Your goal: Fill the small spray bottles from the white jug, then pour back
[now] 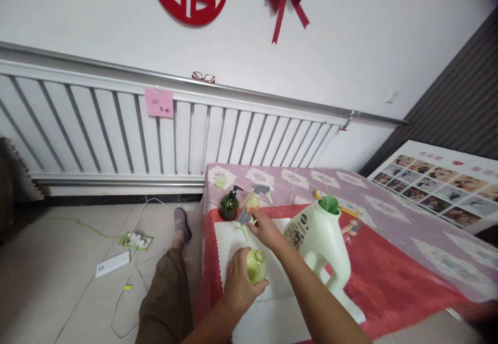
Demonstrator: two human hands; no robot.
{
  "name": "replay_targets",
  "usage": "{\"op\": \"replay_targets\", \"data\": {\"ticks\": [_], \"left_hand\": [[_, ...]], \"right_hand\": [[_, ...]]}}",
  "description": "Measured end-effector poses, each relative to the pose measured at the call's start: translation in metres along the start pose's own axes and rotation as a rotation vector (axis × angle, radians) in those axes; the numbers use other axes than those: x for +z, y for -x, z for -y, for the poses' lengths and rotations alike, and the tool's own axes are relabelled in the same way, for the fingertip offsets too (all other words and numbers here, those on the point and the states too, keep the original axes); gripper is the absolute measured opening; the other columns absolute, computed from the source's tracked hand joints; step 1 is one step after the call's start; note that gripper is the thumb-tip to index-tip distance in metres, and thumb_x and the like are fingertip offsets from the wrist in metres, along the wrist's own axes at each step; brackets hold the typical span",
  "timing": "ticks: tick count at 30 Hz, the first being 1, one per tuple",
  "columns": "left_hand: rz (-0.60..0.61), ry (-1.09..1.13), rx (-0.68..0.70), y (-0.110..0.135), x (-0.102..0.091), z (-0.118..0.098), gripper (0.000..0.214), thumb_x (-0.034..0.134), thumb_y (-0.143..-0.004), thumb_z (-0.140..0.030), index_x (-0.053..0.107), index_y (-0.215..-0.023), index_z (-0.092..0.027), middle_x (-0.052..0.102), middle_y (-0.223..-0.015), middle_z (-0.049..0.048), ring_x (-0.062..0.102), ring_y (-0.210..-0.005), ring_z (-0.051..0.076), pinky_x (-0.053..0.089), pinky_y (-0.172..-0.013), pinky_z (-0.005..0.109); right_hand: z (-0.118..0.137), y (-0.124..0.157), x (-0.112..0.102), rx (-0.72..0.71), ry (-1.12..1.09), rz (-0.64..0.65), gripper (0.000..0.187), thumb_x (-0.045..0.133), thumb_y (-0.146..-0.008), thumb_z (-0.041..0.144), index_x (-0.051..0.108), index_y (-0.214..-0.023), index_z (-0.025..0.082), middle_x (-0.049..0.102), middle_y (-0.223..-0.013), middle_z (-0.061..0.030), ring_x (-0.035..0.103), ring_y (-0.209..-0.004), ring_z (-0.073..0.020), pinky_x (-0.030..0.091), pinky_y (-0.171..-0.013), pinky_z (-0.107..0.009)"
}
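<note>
My left hand [240, 280] is wrapped round a small pale-green spray bottle body [256, 265] standing on a white sheet [233, 240] on the table. My right hand [265, 228] reaches forward and pinches a grey trigger spray head [244, 218] with its dip tube hanging down, just above the white sheet. A large white detergent jug [322, 240] with a green funnel [329, 204] in its mouth stands right beside my right forearm.
A dark green pump bottle [229, 204] and a yellowish spray bottle with grey trigger [258, 194] stand behind. The table has a pink cloth [381, 198] and red cover [389, 276]. White radiator [116, 136] along the wall; cables and a power strip [136, 240] lie on the floor.
</note>
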State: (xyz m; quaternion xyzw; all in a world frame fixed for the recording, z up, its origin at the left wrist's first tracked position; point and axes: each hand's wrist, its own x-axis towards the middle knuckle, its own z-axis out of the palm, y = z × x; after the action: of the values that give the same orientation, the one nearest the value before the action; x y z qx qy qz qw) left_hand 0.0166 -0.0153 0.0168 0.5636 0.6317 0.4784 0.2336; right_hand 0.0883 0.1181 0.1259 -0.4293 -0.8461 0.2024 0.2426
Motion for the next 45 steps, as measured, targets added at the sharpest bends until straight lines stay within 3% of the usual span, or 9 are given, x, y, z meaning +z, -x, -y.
{"op": "replay_targets", "data": {"ticks": [6,11,18,24,29,31,36,41,45], "left_hand": [[0.058,0.013,-0.039,-0.002,-0.001,0.0,0.082,0.074,-0.056,-0.025,0.042,-0.132,-0.014,0.05,-0.134,0.0154,0.045,-0.127,0.033,0.032,-0.111,0.047],[0.083,0.022,-0.06,-0.001,0.0,0.002,0.082,0.074,-0.057,-0.027,0.044,-0.131,-0.012,0.049,-0.136,0.0172,0.044,-0.128,0.034,0.031,-0.112,0.048],[0.064,0.027,-0.059,-0.001,0.001,0.004,0.082,0.075,-0.055,-0.027,0.046,-0.13,-0.014,0.052,-0.134,0.0162,0.046,-0.127,0.034,0.033,-0.111,0.048],[0.033,0.029,-0.022,0.0,0.0,0.005,0.081,0.075,-0.057,-0.026,0.044,-0.131,-0.014,0.053,-0.132,0.0157,0.047,-0.126,0.033,0.035,-0.11,0.048],[0.002,0.043,0.024,0.003,0.0,0.008,0.076,0.072,-0.06,-0.025,0.043,-0.13,-0.017,0.053,-0.131,0.0135,0.049,-0.124,0.032,0.038,-0.107,0.049],[-0.019,0.048,0.044,0.003,0.0,0.008,0.075,0.071,-0.062,-0.025,0.042,-0.13,-0.017,0.054,-0.13,0.0134,0.049,-0.123,0.031,0.038,-0.107,0.05],[-0.034,0.052,0.068,0.003,0.001,0.01,0.073,0.07,-0.062,-0.025,0.041,-0.129,-0.017,0.054,-0.129,0.0137,0.05,-0.124,0.031,0.039,-0.107,0.05],[-0.016,0.04,0.083,0.003,0.0,0.01,0.081,0.07,-0.062,-0.026,0.035,-0.134,-0.015,0.05,-0.134,0.0145,0.047,-0.128,0.03,0.035,-0.111,0.048],[-0.003,0.014,0.094,0.005,-0.001,0.009,0.084,0.068,-0.063,-0.026,0.031,-0.137,-0.013,0.048,-0.137,0.0154,0.046,-0.129,0.03,0.035,-0.112,0.045]], "right_hand": [[-0.026,-0.012,0.032,0.031,0.183,0.245,0.024,0.061,-0.089,0.033,0.062,-0.105,0.016,0.066,-0.104,-0.0043,0.064,-0.089,-0.0172,0.053,-0.08,-0.038],[-0.036,-0.013,0.041,0.057,0.203,0.24,0.026,0.06,-0.09,0.034,0.061,-0.11,0.016,0.066,-0.108,-0.0048,0.064,-0.092,-0.0179,0.054,-0.082,-0.04],[-0.029,0.012,0.021,0.099,0.07,-0.138,0.028,0.052,-0.086,0.022,0.06,-0.112,0.015,0.069,-0.099,-0.009,0.066,-0.081,-0.0183,0.053,-0.077,-0.033],[-0.008,0.096,-0.03,0.132,-0.017,-0.479,0.032,0.047,-0.09,0.042,0.062,-0.103,0.018,0.069,-0.1,-0.0101,0.065,-0.087,-0.021,0.053,-0.081,-0.036],[-0.003,0.164,-0.079,0.297,-0.236,-1.03,0.034,0.062,-0.082,0.046,0.063,-0.104,0.019,0.068,-0.1,-0.0075,0.063,-0.094,-0.022,0.048,-0.089,-0.04],[-0.01,0.176,-0.086,0.391,-0.389,-1.116,0.041,0.06,-0.084,0.049,0.058,-0.113,0.02,0.065,-0.107,-0.0074,0.062,-0.098,-0.021,0.046,-0.091,-0.04],[-0.031,0.18,-0.069,0.581,-0.579,-0.949,0.051,0.061,-0.078,0.057,0.056,-0.113,0.02,0.064,-0.107,-0.0053,0.061,-0.094,-0.0204,0.048,-0.084,-0.036],[-0.043,0.173,-0.05,0.651,-0.4,-0.8,0.053,0.063,-0.07,0.06,0.061,-0.1,0.017,0.068,-0.09,-0.0055,0.063,-0.083,-0.0248,0.049,-0.071,-0.035],[-0.049,0.167,-0.058,0.684,-0.294,-0.731,0.053,0.062,-0.07,0.061,0.064,-0.099,0.016,0.07,-0.09,-0.0091,0.065,-0.084,-0.0286,0.049,-0.069,-0.035]]}}
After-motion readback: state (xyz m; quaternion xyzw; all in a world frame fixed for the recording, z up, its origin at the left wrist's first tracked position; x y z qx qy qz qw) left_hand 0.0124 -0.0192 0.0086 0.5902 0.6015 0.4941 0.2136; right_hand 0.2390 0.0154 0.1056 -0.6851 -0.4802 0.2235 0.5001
